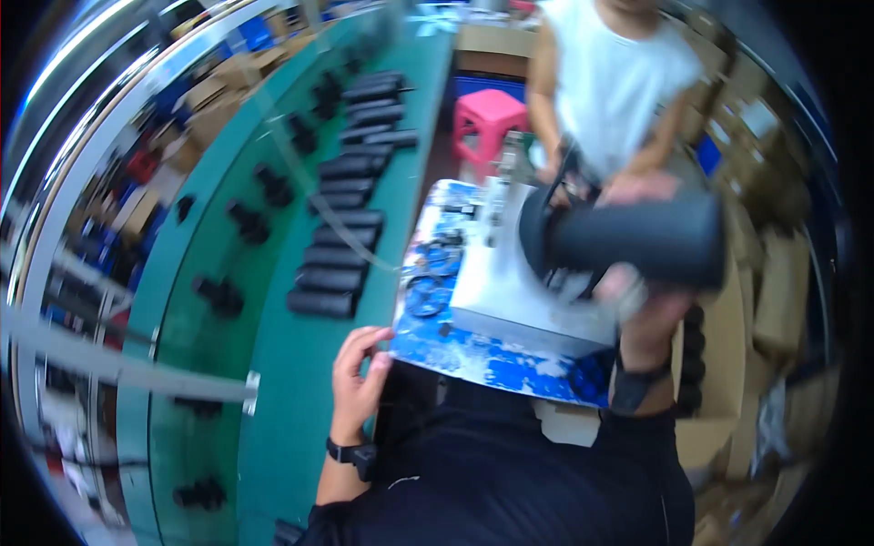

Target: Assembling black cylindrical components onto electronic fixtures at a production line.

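The right hand [637,300] has its fingers wrapped under a black cylindrical housing [637,241], held sideways above the white block [510,291]. It could slip (the picture is blurred). The left hand [360,373], fingers loosely curled, touches the blue board's [473,355] corner.
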Demonstrator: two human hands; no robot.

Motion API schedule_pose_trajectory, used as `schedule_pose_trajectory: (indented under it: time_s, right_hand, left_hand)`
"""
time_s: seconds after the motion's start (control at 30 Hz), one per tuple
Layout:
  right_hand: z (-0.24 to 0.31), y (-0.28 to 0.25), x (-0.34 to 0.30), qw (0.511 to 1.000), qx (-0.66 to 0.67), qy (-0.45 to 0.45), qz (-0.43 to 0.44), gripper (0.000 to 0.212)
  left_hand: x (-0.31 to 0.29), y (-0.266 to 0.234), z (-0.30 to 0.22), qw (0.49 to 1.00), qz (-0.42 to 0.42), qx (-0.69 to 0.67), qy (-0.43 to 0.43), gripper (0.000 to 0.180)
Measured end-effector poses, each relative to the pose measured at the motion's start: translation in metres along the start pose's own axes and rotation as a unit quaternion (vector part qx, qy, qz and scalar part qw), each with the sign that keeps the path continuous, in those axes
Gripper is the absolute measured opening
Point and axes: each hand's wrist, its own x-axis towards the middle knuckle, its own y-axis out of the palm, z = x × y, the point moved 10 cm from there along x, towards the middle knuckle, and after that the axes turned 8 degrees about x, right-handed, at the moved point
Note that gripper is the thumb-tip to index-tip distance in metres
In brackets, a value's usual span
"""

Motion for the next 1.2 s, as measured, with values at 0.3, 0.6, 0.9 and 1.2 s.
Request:
schedule_pose_trajectory:
  time_s: [0.3,0.6,0.9,1.2]
  right_hand:
    - [-0.148,0.172,-0.189,0.931,-0.250,0.078,0.255,0.061]
    - [-0.267,0.062,-0.358,0.890,-0.071,0.415,0.173,0.025]
    - [-0.248,0.070,-0.338,0.909,-0.120,0.326,0.230,0.019]
    - [-0.150,0.129,-0.211,0.940,-0.112,0.143,0.288,0.047]
  left_hand:
    - [-0.008,-0.045,-0.011,0.980,-0.072,0.182,0.020,0.076]
    - [0.024,-0.277,0.099,0.743,-0.321,0.534,-0.247,0.058]
    - [-0.006,-0.300,0.159,0.655,-0.416,0.550,-0.309,0.065]
    - [0.051,-0.100,0.203,0.845,0.012,0.529,-0.083,0.084]
